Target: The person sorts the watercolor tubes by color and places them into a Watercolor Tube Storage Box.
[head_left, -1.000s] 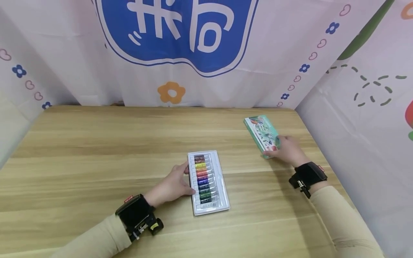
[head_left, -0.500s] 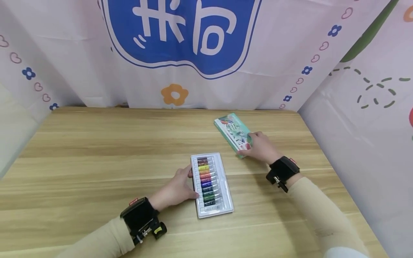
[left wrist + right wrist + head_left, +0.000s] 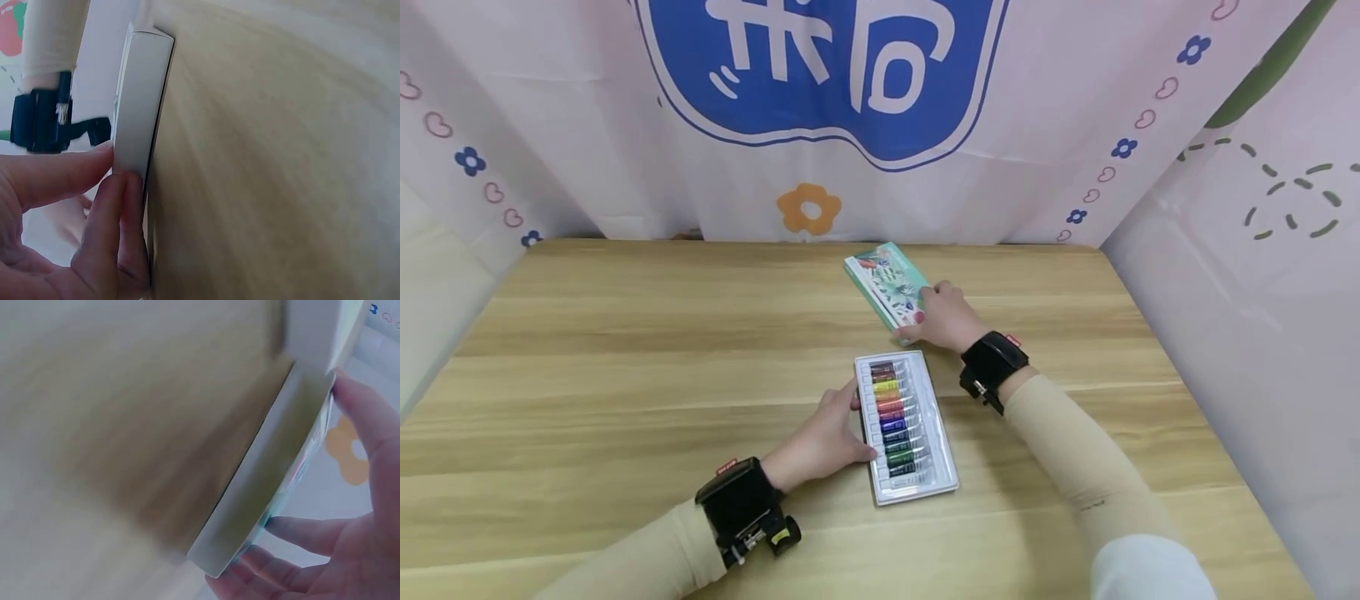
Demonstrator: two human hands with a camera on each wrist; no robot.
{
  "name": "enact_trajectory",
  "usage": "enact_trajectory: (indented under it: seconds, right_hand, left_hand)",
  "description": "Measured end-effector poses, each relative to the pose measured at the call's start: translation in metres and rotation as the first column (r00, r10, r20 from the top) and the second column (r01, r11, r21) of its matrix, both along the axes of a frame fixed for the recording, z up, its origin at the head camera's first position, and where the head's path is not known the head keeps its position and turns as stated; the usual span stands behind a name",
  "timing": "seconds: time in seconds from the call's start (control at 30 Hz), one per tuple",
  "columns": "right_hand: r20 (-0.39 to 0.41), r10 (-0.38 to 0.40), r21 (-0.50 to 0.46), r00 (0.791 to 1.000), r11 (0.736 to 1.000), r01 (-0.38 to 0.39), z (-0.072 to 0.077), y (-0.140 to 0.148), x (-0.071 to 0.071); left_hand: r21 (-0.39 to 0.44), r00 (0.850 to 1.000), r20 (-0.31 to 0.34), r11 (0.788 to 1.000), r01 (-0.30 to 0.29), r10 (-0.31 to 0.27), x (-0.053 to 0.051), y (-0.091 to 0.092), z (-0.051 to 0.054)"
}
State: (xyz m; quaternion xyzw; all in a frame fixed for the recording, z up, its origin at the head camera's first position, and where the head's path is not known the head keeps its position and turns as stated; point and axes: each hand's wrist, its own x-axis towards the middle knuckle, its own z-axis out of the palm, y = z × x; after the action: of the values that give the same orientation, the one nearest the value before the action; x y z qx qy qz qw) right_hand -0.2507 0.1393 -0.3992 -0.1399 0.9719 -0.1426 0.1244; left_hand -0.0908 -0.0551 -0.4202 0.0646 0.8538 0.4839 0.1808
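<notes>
A white tray [image 3: 942, 437] holds a row of several small paint tubes [image 3: 895, 425] in many colours. My left hand [image 3: 820, 446] pinches its left edge, thumb on the upper rim and fingers against the side. The left wrist view shows the plain white side [image 3: 139, 103] between thumb and fingertips. Behind the tray, my right hand [image 3: 951, 321] grips the near end of a flat green cardboard box [image 3: 886, 279] with a printed plant pattern. In the right wrist view, that box's end [image 3: 262, 481] looks open and hollow, with thumb and fingers at opposite edges.
Both things are over a wood-grain table [image 3: 662, 333]. A white printed curtain [image 3: 1037, 100] hangs along its back edge, and similar cloth [image 3: 1262, 275] stands along the right side. Black wrist cameras [image 3: 741, 508] are strapped on both wrists.
My right hand has carried the green box leftward across the back of the table, close behind the tray. My left hand keeps its hold on the tray, nearly still.
</notes>
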Motion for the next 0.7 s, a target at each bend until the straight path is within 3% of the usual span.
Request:
enact_trajectory:
  seconds: [0.4,0.57,0.7]
  right_hand:
    - [-0.034,0.051,0.090,0.998,0.995,-0.047,0.006,-0.036,-0.003]
    - [0.005,0.060,-0.004,0.998,0.998,-0.060,0.005,-0.030,-0.002]
    - [0.006,0.091,-0.121,0.996,0.989,-0.089,0.003,-0.008,0.012]
  left_hand:
    - [0.017,1.000,0.014,1.000,0.014,-0.014,-0.009,-0.001,0.004]
    - [-0.045,0.998,0.053,0.999,0.025,-0.023,-0.019,-0.014,0.008]
    - [-0.103,0.998,0.065,0.995,0.015,-0.008,-0.031,-0.033,0.011]
